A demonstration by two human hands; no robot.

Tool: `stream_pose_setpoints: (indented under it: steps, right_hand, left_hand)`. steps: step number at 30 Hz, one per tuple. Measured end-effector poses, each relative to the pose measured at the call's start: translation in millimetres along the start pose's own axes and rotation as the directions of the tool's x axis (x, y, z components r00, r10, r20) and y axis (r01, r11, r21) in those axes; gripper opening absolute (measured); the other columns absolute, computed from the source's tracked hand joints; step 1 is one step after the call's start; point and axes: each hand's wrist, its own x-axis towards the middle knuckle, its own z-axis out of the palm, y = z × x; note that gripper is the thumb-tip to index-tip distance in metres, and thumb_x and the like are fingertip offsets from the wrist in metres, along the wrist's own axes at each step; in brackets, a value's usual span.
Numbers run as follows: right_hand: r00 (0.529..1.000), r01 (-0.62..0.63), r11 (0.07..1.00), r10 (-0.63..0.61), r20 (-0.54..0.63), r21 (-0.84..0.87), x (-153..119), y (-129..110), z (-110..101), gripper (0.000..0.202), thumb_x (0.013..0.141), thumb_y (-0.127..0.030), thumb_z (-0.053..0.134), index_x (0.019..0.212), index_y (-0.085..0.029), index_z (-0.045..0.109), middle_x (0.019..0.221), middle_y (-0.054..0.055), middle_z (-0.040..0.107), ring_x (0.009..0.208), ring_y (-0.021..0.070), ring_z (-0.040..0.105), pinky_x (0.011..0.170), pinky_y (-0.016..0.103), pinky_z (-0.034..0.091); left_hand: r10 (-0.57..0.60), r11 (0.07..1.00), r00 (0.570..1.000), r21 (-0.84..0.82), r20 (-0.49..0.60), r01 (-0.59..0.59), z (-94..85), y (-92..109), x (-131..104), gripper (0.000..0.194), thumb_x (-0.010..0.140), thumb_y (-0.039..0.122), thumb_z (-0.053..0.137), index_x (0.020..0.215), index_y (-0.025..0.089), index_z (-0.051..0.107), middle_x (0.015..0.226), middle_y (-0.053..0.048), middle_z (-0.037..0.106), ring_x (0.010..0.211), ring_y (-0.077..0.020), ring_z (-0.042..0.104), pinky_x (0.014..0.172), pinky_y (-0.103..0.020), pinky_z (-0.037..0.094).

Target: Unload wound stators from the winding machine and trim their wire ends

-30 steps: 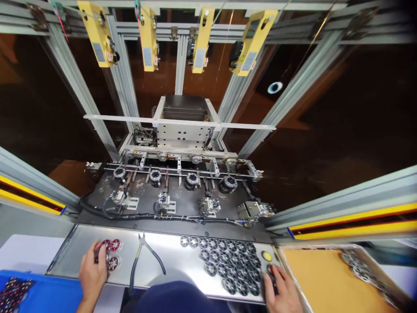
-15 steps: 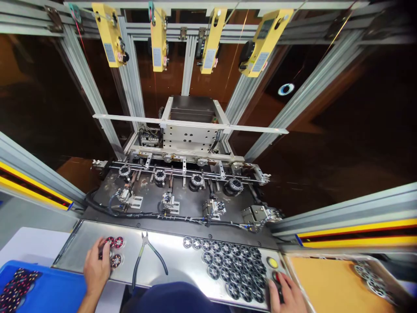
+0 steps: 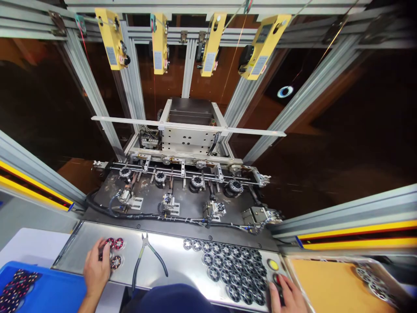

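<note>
At the left end of the metal shelf, my left hand has its fingers and thumb closed around a copper-wound motor stator, mostly hidden by the hand. Beside it lie more wound stators, some with red showing. My right hand rests at the shelf's right end, thumb and fingers apart, over a red button and a dark control partly covered by the fingers. A yellow button sits just above. Rows of bare stators lie left of that hand.
Cutting pliers lie with handles spread on the shelf. Behind stands a winding machine with several spindles. A blue tray of wound stators is at left, a lined box at right. Yellow-black bars flank the machine.
The camera view has shifted slightly. Both hands keep their places, and the parts on the shelf look the same.
</note>
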Motion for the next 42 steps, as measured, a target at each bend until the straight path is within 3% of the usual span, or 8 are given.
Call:
stream_pose_setpoints:
  steps: [13,22,42]
  right_hand:
    - [0.999,0.040,0.998,-0.042,-0.034,-0.057,0.9,-4.4,0.2,0.062,0.098,-0.059,0.032,0.116,-0.007,0.062,0.114,0.022,0.063,0.102,0.0359,0.063,0.091,0.050,0.052]
    - [0.998,-0.068,0.998,0.068,-0.003,-0.008,-0.6,-5.7,2.0,0.064,0.097,-0.063,0.033,0.119,-0.010,0.062,0.117,0.020,0.063,0.109,0.0347,0.061,0.095,0.050,0.049]
    - [0.999,-0.050,0.999,0.050,-0.010,0.019,2.0,-8.4,2.2,0.055,0.099,-0.054,0.038,0.120,-0.010,0.062,0.121,0.021,0.062,0.112,0.0340,0.061,0.098,0.051,0.050]
  left_hand:
    - [-0.010,1.000,1.000,0.015,0.010,0.010,0.0,-1.0,1.7,0.055,0.086,0.055,0.042,0.118,0.015,0.063,0.107,-0.015,0.074,0.104,-0.0320,0.064,0.094,-0.045,0.048]
    - [-0.015,0.999,0.999,0.034,0.031,0.014,-0.1,-1.4,4.3,0.056,0.088,0.057,0.040,0.121,0.016,0.061,0.108,-0.015,0.073,0.107,-0.0326,0.064,0.095,-0.046,0.048]
    - [-0.014,0.994,1.000,0.109,0.025,0.011,2.7,-3.4,9.0,0.063,0.087,0.061,0.037,0.122,0.015,0.062,0.106,-0.017,0.072,0.098,-0.0339,0.065,0.088,-0.046,0.051]
